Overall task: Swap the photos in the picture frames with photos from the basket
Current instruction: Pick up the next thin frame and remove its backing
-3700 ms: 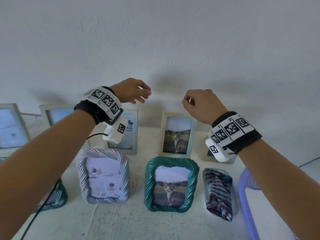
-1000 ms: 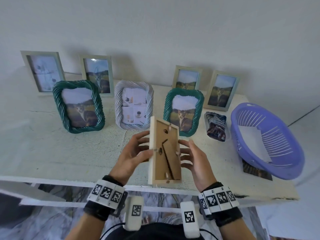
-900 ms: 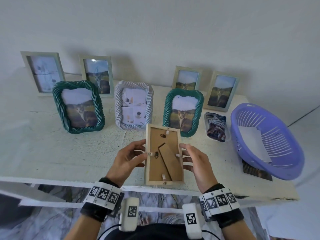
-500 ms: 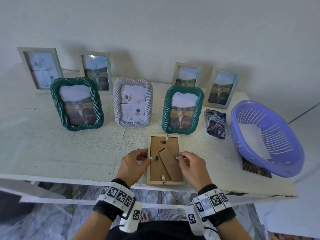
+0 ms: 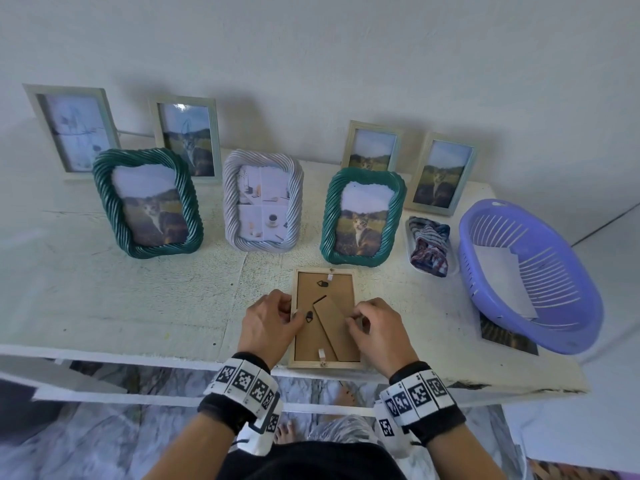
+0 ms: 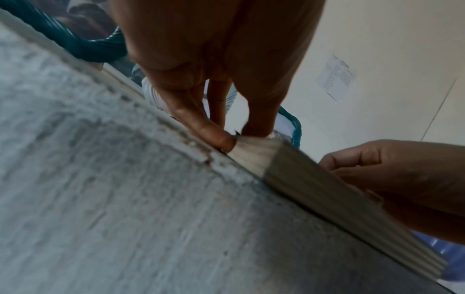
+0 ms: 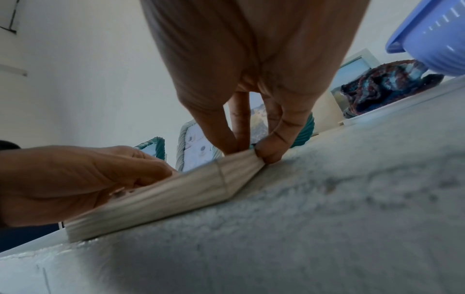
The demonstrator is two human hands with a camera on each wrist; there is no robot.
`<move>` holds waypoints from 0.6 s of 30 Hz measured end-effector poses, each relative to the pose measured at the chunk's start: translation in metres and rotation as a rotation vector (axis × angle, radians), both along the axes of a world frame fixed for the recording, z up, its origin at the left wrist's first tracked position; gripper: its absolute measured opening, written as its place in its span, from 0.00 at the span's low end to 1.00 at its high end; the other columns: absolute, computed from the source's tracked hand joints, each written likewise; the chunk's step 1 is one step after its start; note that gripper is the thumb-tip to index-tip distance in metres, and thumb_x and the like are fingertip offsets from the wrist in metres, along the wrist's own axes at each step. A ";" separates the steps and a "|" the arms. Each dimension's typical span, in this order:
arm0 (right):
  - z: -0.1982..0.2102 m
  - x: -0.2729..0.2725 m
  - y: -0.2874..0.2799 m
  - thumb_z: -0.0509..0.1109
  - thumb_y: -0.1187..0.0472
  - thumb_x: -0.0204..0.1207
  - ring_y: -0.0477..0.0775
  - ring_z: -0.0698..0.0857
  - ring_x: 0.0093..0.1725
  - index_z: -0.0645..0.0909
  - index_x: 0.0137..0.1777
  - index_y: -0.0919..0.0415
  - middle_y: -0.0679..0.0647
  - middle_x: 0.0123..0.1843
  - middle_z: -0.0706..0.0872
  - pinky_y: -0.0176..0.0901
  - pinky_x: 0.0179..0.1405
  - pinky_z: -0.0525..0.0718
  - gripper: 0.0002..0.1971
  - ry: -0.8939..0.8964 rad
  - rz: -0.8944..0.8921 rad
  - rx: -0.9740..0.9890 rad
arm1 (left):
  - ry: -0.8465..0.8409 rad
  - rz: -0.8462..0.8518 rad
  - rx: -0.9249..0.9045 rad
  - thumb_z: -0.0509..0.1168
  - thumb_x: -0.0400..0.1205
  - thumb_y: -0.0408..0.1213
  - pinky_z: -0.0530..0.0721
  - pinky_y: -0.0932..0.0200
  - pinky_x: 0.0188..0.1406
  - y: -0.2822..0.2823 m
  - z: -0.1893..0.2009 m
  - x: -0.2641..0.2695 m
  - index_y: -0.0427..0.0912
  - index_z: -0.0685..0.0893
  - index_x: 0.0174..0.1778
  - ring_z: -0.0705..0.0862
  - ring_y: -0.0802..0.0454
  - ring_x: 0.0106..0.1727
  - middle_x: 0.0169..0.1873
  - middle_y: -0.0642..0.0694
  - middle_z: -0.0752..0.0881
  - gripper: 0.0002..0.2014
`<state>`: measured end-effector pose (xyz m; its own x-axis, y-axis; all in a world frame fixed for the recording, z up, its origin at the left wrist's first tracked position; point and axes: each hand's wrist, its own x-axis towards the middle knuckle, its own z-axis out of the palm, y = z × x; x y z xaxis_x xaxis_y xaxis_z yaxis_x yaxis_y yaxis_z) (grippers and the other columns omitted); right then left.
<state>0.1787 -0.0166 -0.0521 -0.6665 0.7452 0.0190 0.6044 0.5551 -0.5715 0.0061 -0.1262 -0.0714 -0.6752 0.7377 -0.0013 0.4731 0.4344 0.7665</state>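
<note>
A pale wooden picture frame (image 5: pixel 325 289) lies face down near the table's front edge, its brown backing and folded stand facing up. My left hand (image 5: pixel 291 311) pinches the frame's left edge at a small clip; the left wrist view shows the thumb (image 6: pixel 221 139) against the frame's side (image 6: pixel 327 199). My right hand (image 5: pixel 356 318) pinches the right edge, fingers curled over the frame's corner (image 7: pixel 239 165). The purple basket (image 5: pixel 571 327) sits at the right with a white sheet (image 5: pixel 502 275) inside.
Two green rope-style frames (image 5: pixel 147 202) (image 5: pixel 362 216) and a white one (image 5: pixel 263 199) stand behind the work spot, with several slim pale frames (image 5: pixel 441 174) along the wall. A tray with striped cloth (image 5: pixel 429 244) lies beside the basket. A dark photo (image 5: pixel 505 336) pokes out under the basket.
The wooden frame, held upright in the air a second ago, has been tipped and laid face down on the table. Both hands have slid to its side edges.
</note>
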 end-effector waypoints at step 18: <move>0.011 0.000 0.015 0.68 0.60 0.78 0.51 0.81 0.46 0.72 0.63 0.55 0.52 0.52 0.81 0.42 0.45 0.81 0.15 -0.084 0.069 -0.086 | -0.034 -0.049 -0.048 0.72 0.77 0.47 0.73 0.70 0.35 0.001 -0.001 -0.007 0.50 0.78 0.50 0.83 0.61 0.39 0.38 0.56 0.84 0.11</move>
